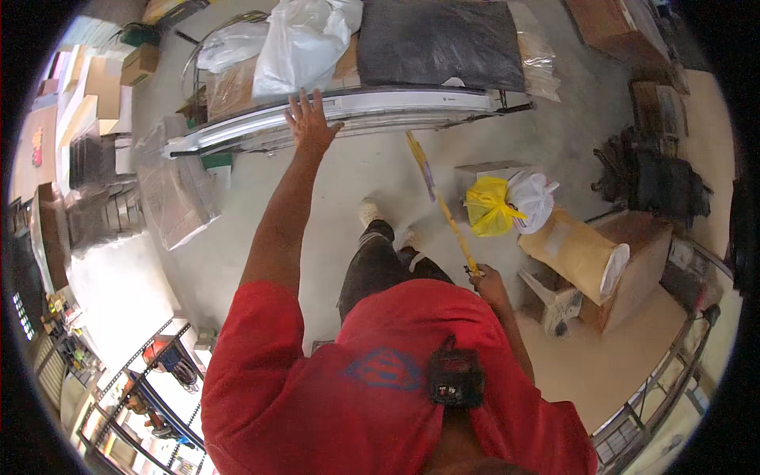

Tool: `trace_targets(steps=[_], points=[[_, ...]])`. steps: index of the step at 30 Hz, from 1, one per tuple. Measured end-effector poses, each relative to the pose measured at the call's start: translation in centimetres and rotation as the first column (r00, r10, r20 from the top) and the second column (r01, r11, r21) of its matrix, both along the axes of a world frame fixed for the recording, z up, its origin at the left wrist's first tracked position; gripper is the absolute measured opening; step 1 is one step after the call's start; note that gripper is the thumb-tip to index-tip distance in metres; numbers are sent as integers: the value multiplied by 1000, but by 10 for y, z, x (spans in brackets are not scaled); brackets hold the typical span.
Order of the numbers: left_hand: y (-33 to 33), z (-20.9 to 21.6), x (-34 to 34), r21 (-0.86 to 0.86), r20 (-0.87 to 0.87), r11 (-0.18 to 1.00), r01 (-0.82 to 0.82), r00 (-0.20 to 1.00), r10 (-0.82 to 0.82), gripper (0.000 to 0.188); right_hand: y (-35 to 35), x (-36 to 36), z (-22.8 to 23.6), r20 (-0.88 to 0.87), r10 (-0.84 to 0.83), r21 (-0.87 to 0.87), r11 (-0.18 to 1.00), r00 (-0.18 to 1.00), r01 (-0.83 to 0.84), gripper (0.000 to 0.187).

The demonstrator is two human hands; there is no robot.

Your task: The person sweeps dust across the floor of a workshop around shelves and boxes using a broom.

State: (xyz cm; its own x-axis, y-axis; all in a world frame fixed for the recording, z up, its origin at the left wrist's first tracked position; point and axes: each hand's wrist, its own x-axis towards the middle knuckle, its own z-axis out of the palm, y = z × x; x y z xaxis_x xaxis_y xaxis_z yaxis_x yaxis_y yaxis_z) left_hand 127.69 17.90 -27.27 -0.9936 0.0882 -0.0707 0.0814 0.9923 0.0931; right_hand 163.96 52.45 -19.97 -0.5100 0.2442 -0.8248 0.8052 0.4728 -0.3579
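My left hand [313, 127] reaches forward with its fingers spread. It is at the front edge of a rack holding a long white bar [380, 103]; whether it touches the edge I cannot tell. A white plastic bag [305, 47] lies just past the fingertips, beside a dark flat package [439, 43]. Down at my right side, my right hand [488, 286] is closed around the lower end of a slim yellow pole [453, 226]. The pole slants up and away to the left, and a pale band shows along its upper part. What tool it belongs to I cannot tell.
To the right of the pole are a yellow bag [489, 206], a white bag [530, 199] and a tan wrapped roll [574, 253] against a brown carton [641, 245]. A plastic-wrapped box [174, 186] stands at left. Black metal shelving [146, 380] is at lower left.
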Motion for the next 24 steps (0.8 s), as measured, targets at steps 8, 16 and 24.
trace_targets(steps=[8,16,24], points=[[11,-6,-29,-42,7,998,54,999,-54,97,-2,24,-32,-156,111,78,992,981,-100,35],[19,-30,-83,-94,-84,994,47,995,-55,87,1,16,-15,-101,88,150,986,991,-73,43],[15,-52,-133,-65,-239,983,-170,959,150,74,19,11,16,-134,-54,145,987,990,74,48]])
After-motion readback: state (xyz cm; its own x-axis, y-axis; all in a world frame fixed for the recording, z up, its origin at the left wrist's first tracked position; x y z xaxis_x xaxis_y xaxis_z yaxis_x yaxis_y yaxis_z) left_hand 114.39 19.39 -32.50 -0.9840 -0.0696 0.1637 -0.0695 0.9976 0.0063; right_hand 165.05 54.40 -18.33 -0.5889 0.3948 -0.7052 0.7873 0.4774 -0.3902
